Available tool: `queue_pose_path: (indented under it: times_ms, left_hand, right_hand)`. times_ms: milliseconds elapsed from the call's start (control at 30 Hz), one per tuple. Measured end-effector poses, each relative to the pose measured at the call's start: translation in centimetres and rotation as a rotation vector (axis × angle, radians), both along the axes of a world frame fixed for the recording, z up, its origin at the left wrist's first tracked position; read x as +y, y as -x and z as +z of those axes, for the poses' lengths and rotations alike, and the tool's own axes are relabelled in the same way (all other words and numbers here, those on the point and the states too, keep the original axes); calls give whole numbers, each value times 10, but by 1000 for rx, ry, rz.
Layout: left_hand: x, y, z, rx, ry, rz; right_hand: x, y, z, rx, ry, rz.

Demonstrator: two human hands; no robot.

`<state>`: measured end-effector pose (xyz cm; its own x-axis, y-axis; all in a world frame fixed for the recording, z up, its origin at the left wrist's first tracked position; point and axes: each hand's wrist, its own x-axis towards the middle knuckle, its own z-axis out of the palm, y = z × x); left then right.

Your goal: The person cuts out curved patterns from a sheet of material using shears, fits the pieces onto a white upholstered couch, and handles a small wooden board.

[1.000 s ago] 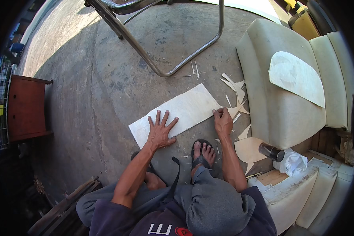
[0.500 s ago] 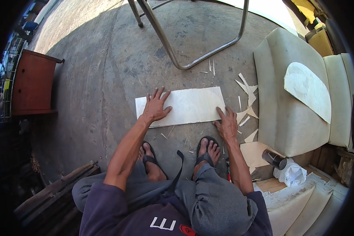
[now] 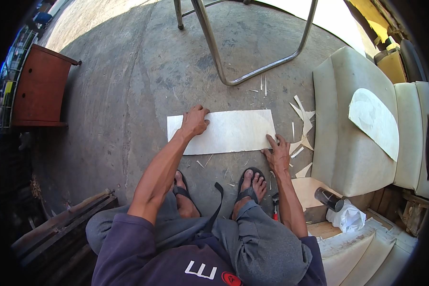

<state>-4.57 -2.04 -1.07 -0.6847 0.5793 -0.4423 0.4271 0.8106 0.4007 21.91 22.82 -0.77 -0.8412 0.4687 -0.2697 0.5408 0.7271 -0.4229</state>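
Note:
A long white rectangular board (image 3: 233, 131), thin and stiff-looking, lies flat on the floor before my feet. Bent over its far edge, near the left end, are the fingers of my left hand (image 3: 194, 122), closed on the board. My right hand (image 3: 278, 153) grips the near right corner, its thumb by the near edge and its fingers at the right edge. The undersides of both hands' grips are hidden.
Pale offcuts (image 3: 304, 119) are strewn right of the board, beside a cream padded seat (image 3: 331, 138) bearing a rounded white piece (image 3: 372, 117). A bent metal tube frame (image 3: 214, 47) stands beyond. Lower right are a dark cylinder (image 3: 330, 199) and white plastic bag (image 3: 347, 217); a red-brown cabinet (image 3: 40, 88) stands left.
My left hand's spread fingers have drawn together and bent at the board's far edge. The second layer's edge seen at the board's left end no longer shows. The right hand stays at its corner.

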Motion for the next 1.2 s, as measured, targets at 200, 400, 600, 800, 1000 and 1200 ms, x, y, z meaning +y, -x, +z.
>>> queue_pose_path:
  times_ms: [200, 400, 600, 800, 1000, 1200]
  left_hand:
    - [-5, -7, 1, 72, -10, 35]
    - [-2, -16, 35, -13, 160, -377]
    - [-25, -14, 35, 2, 322, -649]
    - [-26, -21, 40, 20, 324, -667]
    - [-21, -19, 38, 52, 328, -759]
    - [-25, -22, 34, 67, 324, -764]
  right_hand:
    - [-8, 1, 2, -7, -20, -25]
    - [-11, 0, 4, 0, -81, -44]
    - [-7, 0, -2, 4, -105, -18]
    - [-15, 1, 4, -8, -100, -38]
    - [-12, -2, -3, 32, -130, -39]
    - [-13, -2, -2, 32, -114, -45]
